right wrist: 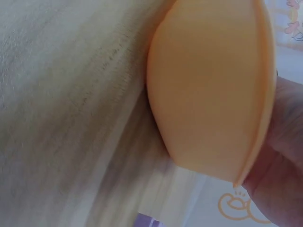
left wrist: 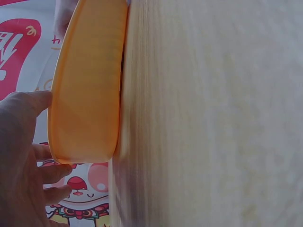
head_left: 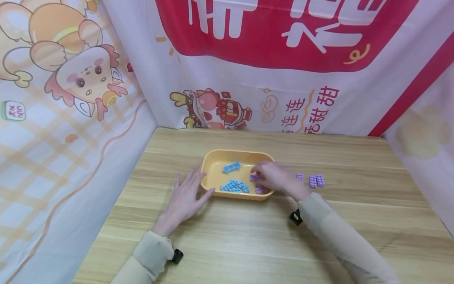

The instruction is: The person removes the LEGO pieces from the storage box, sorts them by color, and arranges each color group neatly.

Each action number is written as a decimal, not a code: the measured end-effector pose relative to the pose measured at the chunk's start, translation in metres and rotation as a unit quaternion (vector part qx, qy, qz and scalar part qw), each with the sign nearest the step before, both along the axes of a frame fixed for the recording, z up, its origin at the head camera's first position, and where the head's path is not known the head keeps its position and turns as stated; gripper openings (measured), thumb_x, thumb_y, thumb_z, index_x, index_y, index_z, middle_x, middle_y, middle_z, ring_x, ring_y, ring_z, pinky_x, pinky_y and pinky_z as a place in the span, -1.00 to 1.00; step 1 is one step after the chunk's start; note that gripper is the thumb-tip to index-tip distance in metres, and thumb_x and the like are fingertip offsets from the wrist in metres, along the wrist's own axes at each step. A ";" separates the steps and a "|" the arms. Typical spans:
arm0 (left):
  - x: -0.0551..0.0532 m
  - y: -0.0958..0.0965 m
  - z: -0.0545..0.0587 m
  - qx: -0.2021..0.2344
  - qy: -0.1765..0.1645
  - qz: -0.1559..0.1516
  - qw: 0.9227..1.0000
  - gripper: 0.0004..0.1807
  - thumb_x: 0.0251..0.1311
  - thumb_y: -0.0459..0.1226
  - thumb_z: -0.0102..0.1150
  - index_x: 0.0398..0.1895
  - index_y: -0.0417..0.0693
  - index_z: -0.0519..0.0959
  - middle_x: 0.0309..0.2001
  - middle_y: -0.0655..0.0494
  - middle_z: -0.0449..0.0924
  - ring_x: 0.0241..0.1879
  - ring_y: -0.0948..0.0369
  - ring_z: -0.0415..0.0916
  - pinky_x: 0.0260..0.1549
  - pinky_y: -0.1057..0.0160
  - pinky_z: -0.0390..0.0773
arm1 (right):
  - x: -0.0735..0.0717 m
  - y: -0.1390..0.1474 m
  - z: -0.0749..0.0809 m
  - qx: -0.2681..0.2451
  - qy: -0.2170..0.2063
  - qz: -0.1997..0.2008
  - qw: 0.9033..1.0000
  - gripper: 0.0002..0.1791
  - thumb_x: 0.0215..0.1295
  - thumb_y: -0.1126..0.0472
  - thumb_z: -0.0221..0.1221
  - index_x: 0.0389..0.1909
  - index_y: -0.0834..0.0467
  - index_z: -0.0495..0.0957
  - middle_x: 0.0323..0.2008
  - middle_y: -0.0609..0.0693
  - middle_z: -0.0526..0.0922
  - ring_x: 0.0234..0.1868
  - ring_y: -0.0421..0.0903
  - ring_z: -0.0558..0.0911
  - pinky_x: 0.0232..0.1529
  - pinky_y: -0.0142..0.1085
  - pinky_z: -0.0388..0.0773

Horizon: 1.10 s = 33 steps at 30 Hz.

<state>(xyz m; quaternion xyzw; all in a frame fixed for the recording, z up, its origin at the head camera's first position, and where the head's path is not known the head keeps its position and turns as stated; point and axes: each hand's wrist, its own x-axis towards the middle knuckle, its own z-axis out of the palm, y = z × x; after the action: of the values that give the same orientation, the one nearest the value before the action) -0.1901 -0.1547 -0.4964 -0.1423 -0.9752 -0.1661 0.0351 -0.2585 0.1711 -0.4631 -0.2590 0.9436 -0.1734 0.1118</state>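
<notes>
My left hand [head_left: 184, 198] lies at the left end of a yellow plastic tray [head_left: 237, 196], thumb and fingers spread around its corner. In the left wrist view, the thumb of the left hand [left wrist: 19, 137] meets the tray's rim. My right hand [head_left: 274, 175] reaches over the tray's right end, fingers bent down inside. A purple toy brick [head_left: 254, 178] shows between its thumb and fingers; I cannot tell whether they pinch it. Another purple piece [head_left: 261, 190] sits below the thumb. The tray wall hides these fingertips in the right wrist view.
In the tray are a pile of small blue bricks [head_left: 234, 186] and a longer light-blue piece [head_left: 231, 167]. Several purple bricks [head_left: 316, 181] lie on the wooden table [head_left: 241, 240] right of the tray. Printed cloth [head_left: 248, 75] hangs behind the table and along its sides.
</notes>
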 end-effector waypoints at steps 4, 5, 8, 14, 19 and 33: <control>0.000 0.000 0.000 0.002 -0.001 0.000 1.000 -0.10 0.57 0.39 -0.08 0.66 -0.05 0.37 0.75 -0.14 0.19 0.77 -0.18 0.07 0.70 -0.53 -0.15 | -0.002 -0.005 -0.005 0.004 0.002 -0.003 1.000 -0.47 0.42 0.20 0.46 0.37 0.16 0.65 0.07 0.05 0.80 0.05 -0.05 0.77 0.26 -0.07 0.79; 0.000 0.000 0.000 0.003 -0.001 0.000 1.000 -0.10 0.57 0.38 -0.07 0.66 -0.05 0.37 0.75 -0.14 0.19 0.77 -0.18 0.07 0.71 -0.53 -0.16 | -0.003 -0.005 -0.005 0.005 0.003 -0.002 1.000 -0.47 0.44 0.21 0.45 0.39 0.16 0.64 0.02 0.04 0.79 -0.01 -0.08 0.76 0.24 -0.08 0.79; 0.000 0.000 0.000 0.003 0.000 0.001 1.000 -0.10 0.57 0.37 -0.06 0.66 -0.06 0.37 0.75 -0.14 0.18 0.77 -0.17 0.07 0.71 -0.53 -0.16 | -0.003 -0.008 -0.006 0.010 0.012 0.005 1.000 -0.50 0.52 0.19 0.38 0.41 0.15 0.62 -0.02 0.03 0.81 -0.14 -0.13 0.73 0.18 -0.09 0.80; 0.001 0.000 0.000 0.005 0.000 0.001 1.000 -0.12 0.58 0.35 -0.02 0.66 -0.06 0.37 0.75 -0.15 0.18 0.77 -0.18 0.06 0.71 -0.53 -0.16 | -0.003 -0.009 -0.008 0.036 0.049 0.027 0.998 -0.72 0.56 0.13 0.35 0.19 0.07 0.77 -0.02 0.02 0.85 -0.09 -0.09 0.73 0.34 0.05 0.68; 0.001 0.000 0.000 0.003 -0.001 0.000 1.000 -0.10 0.58 0.37 -0.06 0.66 -0.06 0.36 0.75 -0.16 0.18 0.77 -0.18 0.06 0.71 -0.52 -0.16 | -0.003 -0.008 -0.007 0.035 0.013 0.026 0.999 -0.60 0.33 0.07 0.55 0.14 0.06 0.79 -0.10 -0.08 0.84 -0.03 -0.10 0.71 0.48 0.12 0.50; 0.001 0.000 0.000 0.003 -0.002 0.001 1.000 -0.07 0.57 0.41 -0.12 0.67 -0.06 0.35 0.76 -0.14 0.17 0.78 -0.17 0.05 0.71 -0.52 -0.16 | -0.002 -0.009 -0.004 -0.012 -0.014 -0.017 1.000 -0.59 0.37 0.10 0.52 0.17 0.13 0.75 -0.03 0.01 0.82 -0.16 -0.14 0.72 0.30 -0.01 0.69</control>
<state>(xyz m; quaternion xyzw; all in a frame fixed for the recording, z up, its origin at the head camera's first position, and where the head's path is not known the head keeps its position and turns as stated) -0.1894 -0.1552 -0.4963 -0.1411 -0.9748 -0.1691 0.0340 -0.2604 0.1626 -0.4674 -0.2419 0.9440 -0.1900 0.1192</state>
